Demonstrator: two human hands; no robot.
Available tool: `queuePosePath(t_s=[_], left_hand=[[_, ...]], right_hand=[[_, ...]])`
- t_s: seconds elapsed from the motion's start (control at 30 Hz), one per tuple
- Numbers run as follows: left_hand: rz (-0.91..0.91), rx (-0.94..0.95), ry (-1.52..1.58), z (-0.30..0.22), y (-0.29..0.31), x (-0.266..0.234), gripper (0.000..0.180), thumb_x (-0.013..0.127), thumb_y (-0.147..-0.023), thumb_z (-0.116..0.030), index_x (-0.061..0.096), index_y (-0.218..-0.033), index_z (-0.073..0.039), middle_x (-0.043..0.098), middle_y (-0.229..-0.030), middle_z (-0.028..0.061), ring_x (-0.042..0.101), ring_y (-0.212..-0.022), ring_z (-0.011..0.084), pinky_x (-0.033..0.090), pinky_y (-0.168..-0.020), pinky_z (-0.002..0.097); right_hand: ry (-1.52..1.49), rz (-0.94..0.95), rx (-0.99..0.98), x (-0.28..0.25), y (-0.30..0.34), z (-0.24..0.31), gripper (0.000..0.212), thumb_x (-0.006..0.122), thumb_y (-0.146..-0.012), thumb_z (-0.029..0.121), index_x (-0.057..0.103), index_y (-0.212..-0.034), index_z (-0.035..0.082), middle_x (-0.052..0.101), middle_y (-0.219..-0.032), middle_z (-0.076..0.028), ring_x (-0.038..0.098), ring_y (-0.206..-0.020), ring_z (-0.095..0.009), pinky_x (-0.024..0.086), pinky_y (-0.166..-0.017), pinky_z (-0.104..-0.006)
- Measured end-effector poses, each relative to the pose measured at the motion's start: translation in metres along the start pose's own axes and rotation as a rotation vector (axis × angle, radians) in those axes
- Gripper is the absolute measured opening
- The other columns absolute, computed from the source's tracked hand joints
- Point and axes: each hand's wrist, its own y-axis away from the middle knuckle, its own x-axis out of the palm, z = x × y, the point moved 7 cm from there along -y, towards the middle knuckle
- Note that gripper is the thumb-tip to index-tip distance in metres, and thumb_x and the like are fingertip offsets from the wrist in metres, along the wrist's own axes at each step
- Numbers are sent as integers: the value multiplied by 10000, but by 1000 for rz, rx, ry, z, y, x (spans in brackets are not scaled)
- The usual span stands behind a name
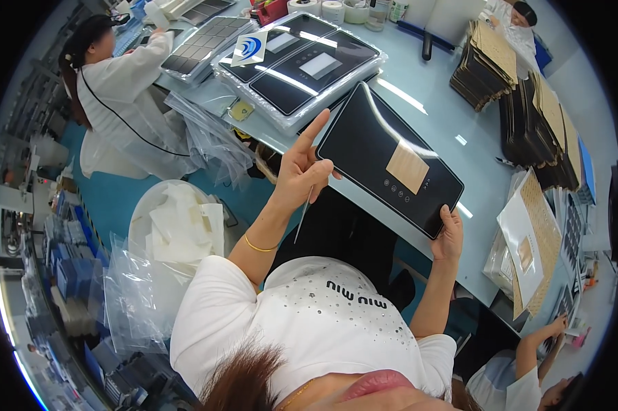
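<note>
A glossy black glass panel (363, 157) with rounded corners and a rectangular pale window is tilted in front of me over the table's near edge. My right hand (448, 233) grips its lower right corner, thumb on the front face. At the panel's left edge is my left hand (303, 168), index finger stretched out along it, thumb and other fingers curled. A thin metal rod (303, 219), perhaps tweezers, sticks down out of those curled fingers. Whether they also bear the panel's weight I cannot tell.
Beyond the panel lies a plastic-wrapped tray (298, 116) of similar black panels. Stacks of brown-and-black sheets (483, 65) stand at the table's right (432, 130). A bin (141, 212) with white sheets and clear film is at my left. Co-workers sit left, far right and lower right.
</note>
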Motion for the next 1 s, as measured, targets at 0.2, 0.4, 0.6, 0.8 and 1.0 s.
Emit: queuePosePath(t_s=[0.2, 0.4, 0.6, 0.8, 1.0], left_hand=[[-66, 3, -21, 4, 3, -4, 556, 487, -875, -3, 341, -1411, -1, 441, -491, -40, 423, -353, 35, 549, -629, 249], [-250, 100, -121, 15, 2, -12, 371, 542, -908, -29, 486, -1273, 1, 500, -580, -16, 441, -384, 38, 532, -607, 246], [-512, 40, -164, 26, 3, -25, 134, 539, -934, -78, 511, -1054, -24, 604, -696, 99, 432, -376, 58, 372, -370, 195], [-371, -27, -20, 32, -6, -21, 125, 488, -961, -88, 523, -1051, -9, 613, -733, 127, 391, -329, 69, 264, -334, 187], [-295, 15, -24, 29, -11, -14, 104, 496, -946, -64, 555, -1011, -9, 613, -696, 120, 348, -319, 43, 253, -324, 168]], right_hand=[[29, -7, -7, 4, 1, 0, 257, 562, -935, 154, 575, -1132, -11, 658, -1045, -92, 655, -903, -162, 542, -799, -284], [22, -33, -15, 1, -3, 2, 256, 556, -935, 139, 568, -1142, -12, 652, -1059, -91, 652, -899, -157, 541, -786, -276], [-37, 22, -18, 4, 7, 19, 264, 566, -910, 90, 559, -1161, 10, 645, -1075, -84, 630, -963, -161, 516, -846, -297], [345, -490, -605, -49, -15, 180, 254, 531, -932, 66, 531, -1168, -30, 612, -1114, -117, 569, -1063, -194, 446, -942, -329], [1157, -871, -1359, -43, -73, 351, 278, 588, -920, 224, 621, -1046, -21, 662, -967, -148, 612, -855, -203, 454, -780, -301]])
